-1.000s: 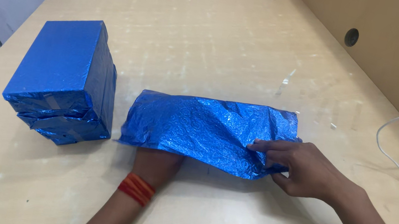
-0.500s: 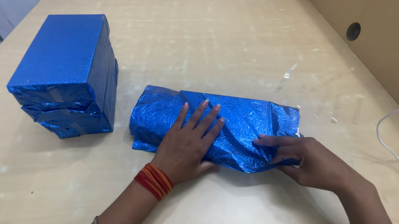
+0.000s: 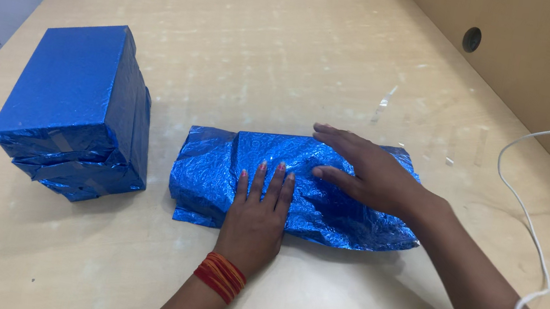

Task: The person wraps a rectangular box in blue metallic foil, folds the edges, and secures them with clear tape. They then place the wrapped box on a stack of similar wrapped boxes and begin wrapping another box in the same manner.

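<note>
Pale wooden desk [image 3: 350, 70], white boxes at far edge. Crinkled blue foil-wrapped parcel [image 3: 243, 164] lies mid-desk. Left hand [image 3: 259, 212] flat, fingers extended, pressing its near side; right hand [image 3: 369, 175] spread open on top. Taller blue-wrapped box [image 3: 76, 108] stands apart, left

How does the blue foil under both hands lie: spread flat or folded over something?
Folded over: the blue foil bulges, with creased ends, under the left hand and right hand.
</note>
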